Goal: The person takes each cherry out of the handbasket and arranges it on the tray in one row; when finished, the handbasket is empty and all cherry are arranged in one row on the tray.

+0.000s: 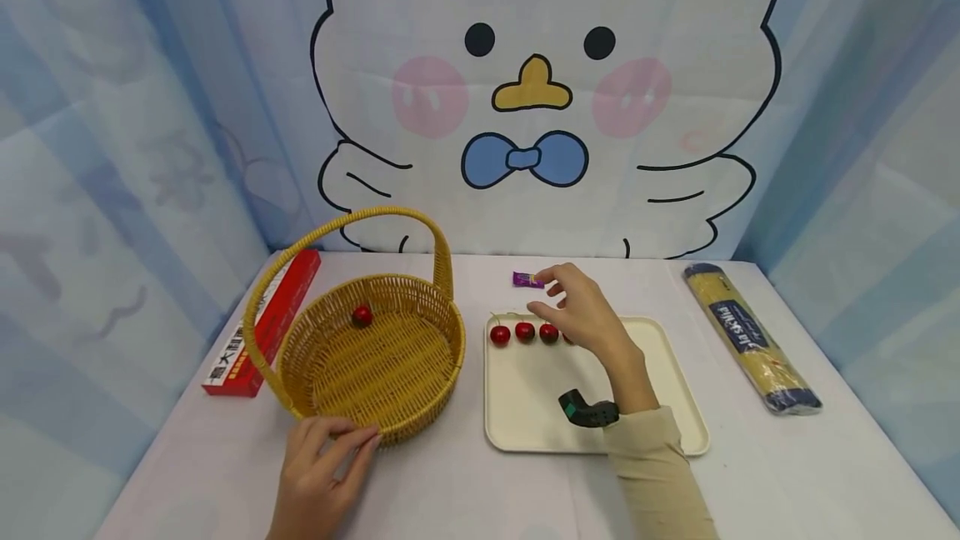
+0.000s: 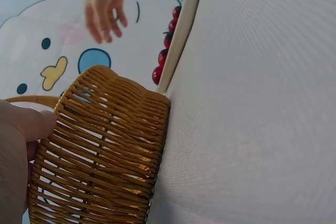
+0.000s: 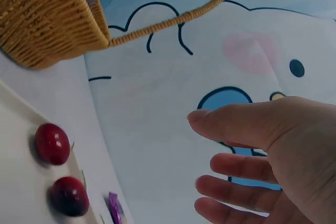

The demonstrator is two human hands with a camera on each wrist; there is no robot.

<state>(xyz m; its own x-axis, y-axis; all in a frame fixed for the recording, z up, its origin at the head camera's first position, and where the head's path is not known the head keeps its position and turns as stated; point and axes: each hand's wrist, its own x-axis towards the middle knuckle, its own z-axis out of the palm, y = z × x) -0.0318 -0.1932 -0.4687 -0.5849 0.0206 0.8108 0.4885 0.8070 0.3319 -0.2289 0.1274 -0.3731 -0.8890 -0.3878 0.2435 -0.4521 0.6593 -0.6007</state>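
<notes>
My left hand (image 1: 318, 473) pinches the near rim of a yellow wicker basket (image 1: 386, 365), thumb on one side of the weave in the left wrist view. One dark red cherry (image 1: 362, 317) lies inside the basket, towards its back left. My right hand (image 1: 585, 315) hovers over the back edge of a cream tray (image 1: 532, 407), fingers loosely spread and holding nothing. Along that edge several stemmed cherries (image 1: 525, 332) sit in a row, partly covered by the hand in the head view. Two of these cherries (image 3: 52, 144) show close up in the right wrist view.
Behind the tray lies a small purple wrapped candy (image 1: 527, 280), near my right fingertips in the head view. A red and white box (image 1: 281, 315) is left of the basket, beneath its tall arched handle (image 1: 337, 223). A pasta packet (image 1: 750, 338) lies at the right.
</notes>
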